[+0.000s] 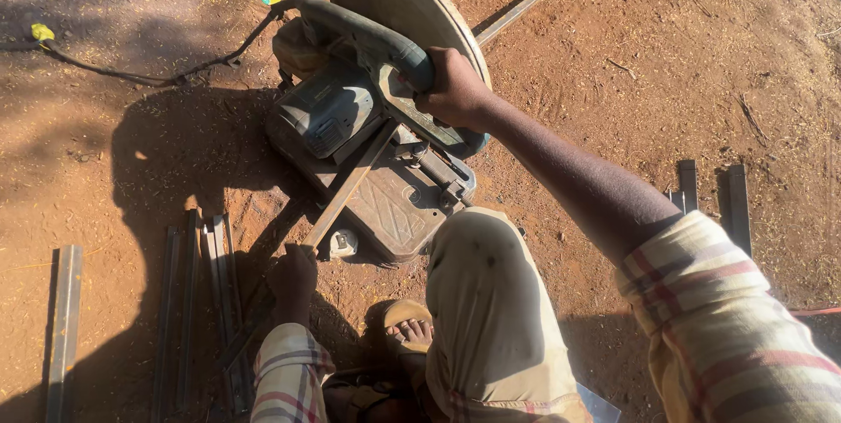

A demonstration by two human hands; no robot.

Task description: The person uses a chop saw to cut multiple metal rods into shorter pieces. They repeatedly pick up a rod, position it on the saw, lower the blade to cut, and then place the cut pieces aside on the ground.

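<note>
Bar (346,191): long steel strip lying across the bed of a chop saw (377,125) on the dirt ground (657,55), running under the raised blade guard (394,3), likely so the cut falls where wanted. Left hand (293,276): fingers clamped round the bar's near end, steadying it. Right hand (454,88): fingers closed on the saw handle (368,33), well above the bar. Cut bars (197,300) lie just left; power cord (149,73) trails off left.

One chop saw (377,116), two hands, several cut bars (197,300).
</note>
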